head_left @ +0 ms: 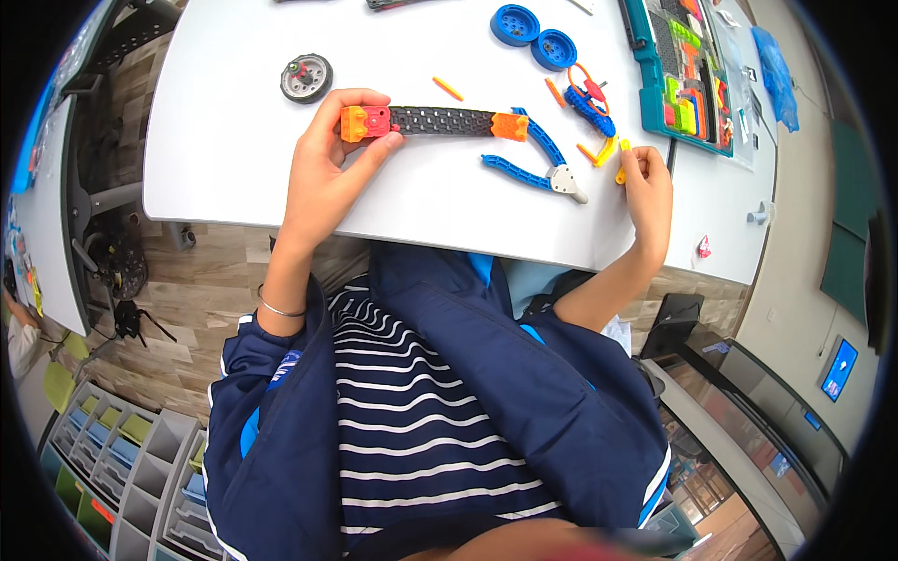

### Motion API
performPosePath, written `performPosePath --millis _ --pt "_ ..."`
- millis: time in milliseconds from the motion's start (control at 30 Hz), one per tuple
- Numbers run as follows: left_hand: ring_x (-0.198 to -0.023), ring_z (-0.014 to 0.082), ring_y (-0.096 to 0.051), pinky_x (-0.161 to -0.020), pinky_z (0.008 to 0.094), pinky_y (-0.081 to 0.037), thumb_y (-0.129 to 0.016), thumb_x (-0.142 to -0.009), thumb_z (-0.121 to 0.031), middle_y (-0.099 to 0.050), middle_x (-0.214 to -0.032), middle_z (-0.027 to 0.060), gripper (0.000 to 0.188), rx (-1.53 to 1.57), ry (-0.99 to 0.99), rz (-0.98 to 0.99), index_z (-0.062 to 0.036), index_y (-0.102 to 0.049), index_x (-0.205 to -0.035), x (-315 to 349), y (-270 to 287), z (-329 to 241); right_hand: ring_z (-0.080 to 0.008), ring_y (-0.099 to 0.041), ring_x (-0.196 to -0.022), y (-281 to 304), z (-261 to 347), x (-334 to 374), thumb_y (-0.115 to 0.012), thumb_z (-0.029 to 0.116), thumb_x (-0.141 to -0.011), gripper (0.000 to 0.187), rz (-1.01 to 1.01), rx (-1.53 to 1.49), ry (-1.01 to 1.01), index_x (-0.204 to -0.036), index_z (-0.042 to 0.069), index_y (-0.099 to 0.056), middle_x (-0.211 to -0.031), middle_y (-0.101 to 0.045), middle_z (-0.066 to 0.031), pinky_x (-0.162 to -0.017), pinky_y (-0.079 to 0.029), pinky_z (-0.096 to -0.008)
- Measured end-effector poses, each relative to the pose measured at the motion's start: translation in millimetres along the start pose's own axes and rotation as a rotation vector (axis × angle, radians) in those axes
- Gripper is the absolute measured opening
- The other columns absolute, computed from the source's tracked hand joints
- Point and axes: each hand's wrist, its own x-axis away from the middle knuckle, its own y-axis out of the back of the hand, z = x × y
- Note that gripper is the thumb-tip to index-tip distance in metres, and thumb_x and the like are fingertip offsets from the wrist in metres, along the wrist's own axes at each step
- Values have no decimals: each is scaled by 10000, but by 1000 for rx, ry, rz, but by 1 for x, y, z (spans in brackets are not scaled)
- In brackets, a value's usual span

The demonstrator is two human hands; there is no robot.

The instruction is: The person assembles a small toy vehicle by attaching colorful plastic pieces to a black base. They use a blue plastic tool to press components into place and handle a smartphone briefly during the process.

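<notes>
My left hand grips the left end of a long black perforated building beam, fingers and thumb around its red connector. Orange connector pieces cap both ends, the right one above the table beside a blue-handled plier-like tool with a grey head. Over at the right, my right hand is closed in a pinch on a small yellow building piece, partly hidden by the fingers. Just left of it lie another yellow piece, a thin orange rod and a blue part with an orange-red ring.
Two blue wheel hubs lie at the back of the white table. A black-tyred wheel sits at the left, an orange rod beyond the beam. A teal parts case stands open at the right, near a red wrapper-like scrap.
</notes>
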Motion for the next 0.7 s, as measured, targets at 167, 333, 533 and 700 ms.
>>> performPosePath --millis 167,333,533,700 --pt "-1089 133 -639 -996 314 -527 -719 -933 14 -636 -1177 75 354 -1 -12 -3 16 -575 -1257 0 0 0 -158 -602 -693 -6 16 9 -708 296 -953 345 -258 116 117 -1130 5 -652 -815 -666 -79 -677 -501 -333" --pt "-1085 129 -637 -992 309 -530 -726 -935 -2 -633 -1168 71 353 -7 -4 -4 16 -577 -1254 -1 0 0 -164 -650 -711 -13 35 24 -765 207 -902 363 -56 7 186 -1173 1 -639 -837 -677 -91 -640 -505 -327" --pt "-1092 136 -633 -985 308 -535 -731 -940 -33 -630 -1185 75 343 -14 -48 -2 10 -584 -1247 -1 1 2 -82 -570 -614 2 37 24 -683 78 -924 339 83 -544 102 -1251 22 -615 -792 -666 -57 -549 -428 -220" --pt "-1098 144 -634 -985 319 -542 -734 -938 -41 -628 -1197 79 332 -11 -59 5 2 -594 -1236 -2 0 3 -147 -652 -692 12 44 29 -645 20 -929 299 478 -1287 218 -1223 -22 -609 -916 -692 -156 -578 -478 -232"
